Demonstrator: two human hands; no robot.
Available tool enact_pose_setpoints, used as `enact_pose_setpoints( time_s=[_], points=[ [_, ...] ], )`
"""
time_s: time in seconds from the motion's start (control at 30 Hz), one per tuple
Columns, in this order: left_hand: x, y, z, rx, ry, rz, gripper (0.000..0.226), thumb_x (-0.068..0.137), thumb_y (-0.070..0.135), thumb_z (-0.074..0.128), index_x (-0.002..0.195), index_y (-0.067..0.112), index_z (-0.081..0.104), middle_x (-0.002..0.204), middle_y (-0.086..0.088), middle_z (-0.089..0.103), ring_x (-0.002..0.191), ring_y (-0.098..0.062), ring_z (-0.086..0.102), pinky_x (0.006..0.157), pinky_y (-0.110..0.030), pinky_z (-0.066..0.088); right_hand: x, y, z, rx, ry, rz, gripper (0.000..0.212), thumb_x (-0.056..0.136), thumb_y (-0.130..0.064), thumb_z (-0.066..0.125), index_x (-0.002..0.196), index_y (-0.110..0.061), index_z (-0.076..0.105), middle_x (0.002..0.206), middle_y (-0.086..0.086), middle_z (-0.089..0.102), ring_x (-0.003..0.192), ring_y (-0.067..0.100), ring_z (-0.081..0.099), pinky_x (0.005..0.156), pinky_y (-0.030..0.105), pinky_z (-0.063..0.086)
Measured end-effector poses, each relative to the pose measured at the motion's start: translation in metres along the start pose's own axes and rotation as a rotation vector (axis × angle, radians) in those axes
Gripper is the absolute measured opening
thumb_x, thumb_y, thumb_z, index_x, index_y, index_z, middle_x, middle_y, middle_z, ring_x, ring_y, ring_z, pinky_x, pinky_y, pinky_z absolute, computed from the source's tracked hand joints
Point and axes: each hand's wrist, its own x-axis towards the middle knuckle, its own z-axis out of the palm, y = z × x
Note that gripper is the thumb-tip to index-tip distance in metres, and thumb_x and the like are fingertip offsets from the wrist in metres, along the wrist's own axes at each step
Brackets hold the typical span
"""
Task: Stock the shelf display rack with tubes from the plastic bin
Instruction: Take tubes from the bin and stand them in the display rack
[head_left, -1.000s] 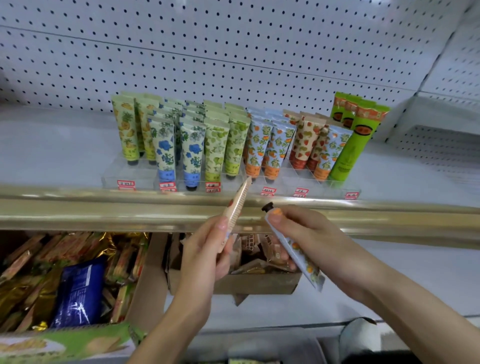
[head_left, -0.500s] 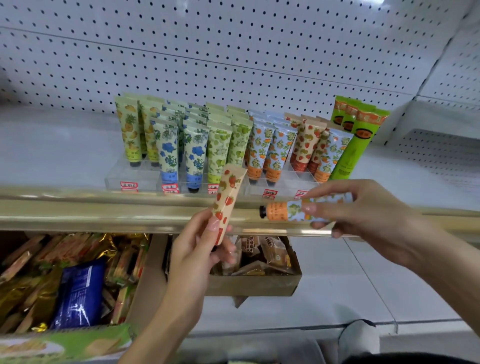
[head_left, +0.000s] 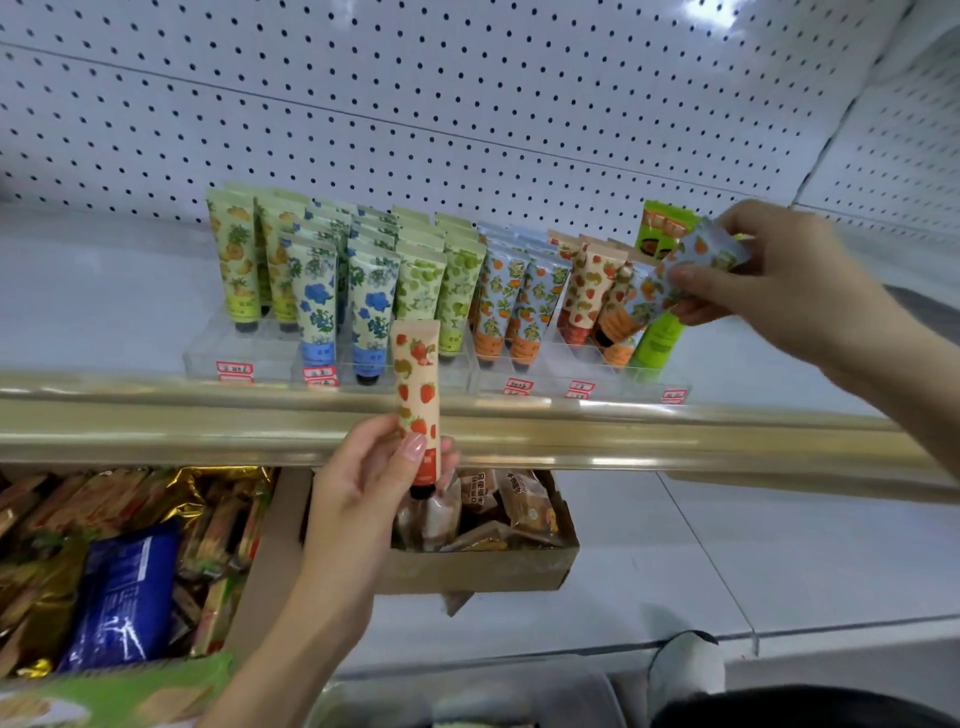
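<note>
Head-worn view, forward and down, close on shelf display rack (head_left: 332, 374).

Your strawberry tube (head_left: 415, 384) stands upright, cap down, just near of the clear rack (head_left: 244, 353) and its standing tubes (head_left: 317, 296) — your orange tube (head_left: 701, 252) tilts, cap down-left, over the rack's right end.

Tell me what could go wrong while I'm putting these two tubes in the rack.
The orange tube in your right hand is tilted and may topple the racked strawberry tubes or the green tube. Your left hand pinches its strawberry tube only at the lower end, so it might slip.
</note>
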Motion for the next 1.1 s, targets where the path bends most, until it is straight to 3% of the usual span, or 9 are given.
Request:
enact_pose_setpoints(
  time_s=[0.1, 0.2, 0.27, 0.37, 0.57, 0.7, 0.8, 1.1],
  points=[
    [0.001, -0.001, 0.005, -0.001, -0.022, -0.003, 0.035, 0.075, 0.026, 0.057, 0.108, 0.016, 0.062, 0.095, -0.006, 0.074, 0.088, -0.018, 0.072, 0.083, -0.027, 0.056, 0.002, 0.014, 0.0, -0.18, -0.026, -0.029, 0.014, 0.082, -0.017, 0.071, 0.083, -0.013, 0.058, 0.074, 0.005, 0.07, 0.06, 0.013, 0.07, 0.067, 0.033, 0.056],
    [0.001, -0.003, 0.011, 0.007, -0.035, 0.022, 0.032, 0.074, 0.024, 0.059, 0.105, 0.017, 0.063, 0.094, -0.006, 0.074, 0.085, -0.017, 0.072, 0.079, -0.021, 0.056, 0.003, 0.031, 0.002, -0.208, -0.012, -0.007, 0.013, 0.082, -0.017, 0.071, 0.084, -0.012, 0.06, 0.075, 0.005, 0.071, 0.059, 0.006, 0.068, 0.06, 0.013, 0.052],
    [0.001, -0.005, 0.013, 0.034, -0.048, 0.036, 0.032, 0.074, 0.024, 0.06, 0.105, 0.019, 0.064, 0.096, -0.005, 0.074, 0.087, -0.016, 0.071, 0.077, -0.018, 0.054, 0.005, 0.037, 0.005, -0.199, 0.02, 0.0, 0.012, 0.083, -0.016, 0.07, 0.085, -0.013, 0.059, 0.073, 0.002, 0.07, 0.056, -0.001, 0.066, 0.054, 0.007, 0.048],
    [0.001, -0.009, 0.012, 0.058, -0.06, 0.044, 0.032, 0.073, 0.026, 0.061, 0.104, 0.02, 0.064, 0.1, -0.005, 0.073, 0.093, -0.016, 0.07, 0.079, -0.016, 0.052, 0.007, 0.041, 0.007, -0.2, 0.051, -0.007, 0.013, 0.083, -0.016, 0.07, 0.09, -0.012, 0.059, 0.073, 0.002, 0.068, 0.052, -0.006, 0.063, 0.057, 0.016, 0.047],
    [0.003, -0.012, 0.009, 0.091, -0.069, 0.037, 0.034, 0.073, 0.028, 0.061, 0.106, 0.018, 0.063, 0.101, -0.005, 0.073, 0.095, -0.017, 0.069, 0.082, -0.02, 0.053, 0.009, 0.041, 0.015, -0.184, 0.017, 0.041, 0.027, 0.079, -0.015, 0.074, 0.097, -0.005, 0.057, 0.08, 0.007, 0.067, 0.066, 0.014, 0.068, 0.064, 0.028, 0.054],
    [0.003, -0.01, 0.011, 0.061, -0.056, 0.036, 0.029, 0.074, 0.025, 0.06, 0.102, 0.018, 0.063, 0.099, -0.005, 0.073, 0.09, -0.015, 0.071, 0.079, -0.02, 0.054, 0.008, 0.045, 0.018, -0.205, 0.003, 0.047, 0.022, 0.08, -0.021, 0.074, 0.09, -0.007, 0.06, 0.073, 0.002, 0.068, 0.065, 0.015, 0.068, 0.065, 0.028, 0.055],
    [0.003, -0.011, 0.011, 0.076, -0.055, 0.037, 0.031, 0.072, 0.027, 0.061, 0.102, 0.019, 0.063, 0.098, -0.004, 0.074, 0.092, -0.015, 0.07, 0.082, -0.023, 0.055, 0.01, 0.049, 0.019, -0.138, 0.001, 0.077, 0.02, 0.081, -0.019, 0.073, 0.093, -0.006, 0.063, 0.078, 0.007, 0.07, 0.068, 0.017, 0.069, 0.063, 0.027, 0.056],
    [0.003, -0.012, 0.012, 0.062, -0.047, 0.049, 0.032, 0.071, 0.024, 0.062, 0.102, 0.016, 0.064, 0.097, -0.008, 0.073, 0.09, -0.017, 0.071, 0.076, -0.015, 0.052, 0.012, 0.057, 0.019, 0.015, -0.028, 0.143, 0.021, 0.085, -0.015, 0.068, 0.102, -0.005, 0.063, 0.086, 0.009, 0.067, 0.07, 0.015, 0.067, 0.059, 0.025, 0.055]
  ],
)
